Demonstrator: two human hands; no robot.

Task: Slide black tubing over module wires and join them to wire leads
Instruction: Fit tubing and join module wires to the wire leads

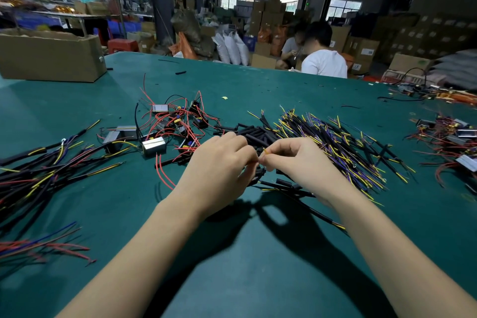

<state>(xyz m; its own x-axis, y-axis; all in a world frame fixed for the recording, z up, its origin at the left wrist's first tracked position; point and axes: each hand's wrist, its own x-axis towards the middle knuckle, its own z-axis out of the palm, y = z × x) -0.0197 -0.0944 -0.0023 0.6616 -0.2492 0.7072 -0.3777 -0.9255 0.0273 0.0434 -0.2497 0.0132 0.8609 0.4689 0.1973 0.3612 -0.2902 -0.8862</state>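
Both hands pinching, fingertips nearly touching over the heap of black tubing pieces [254, 134]. Right hand [296, 162] holds a yellow wire lead [266, 152] between thumb and forefinger, its tip pointing toward my left hand [219, 162]. Left fingers are curled tight on something small at the meeting point; I cannot tell whether it is a module wire or a tube, as the fingers hide it.

Head view, taking the tubing heap as landmark:
- Left of it: modules [154, 146] tangled in thin red wires [165, 175], silver and black bodies.
- Right of it and touching: a spread pile of sleeved leads [335, 144] with yellow and purple ends.
- Far left: a bundle of long sleeved cables [38, 170].
- Beyond, far left: cardboard box [51, 55] on the green table [258, 266].
- A black sleeved cable [304, 208] runs under my right wrist, nearer me than the heap.

Handling judgement: wires are light, thin and limp; grip close to the stripped end or the tip will wander. Tubing looks soft and short, likely to slide off if released. Strands would probably fray if forced.
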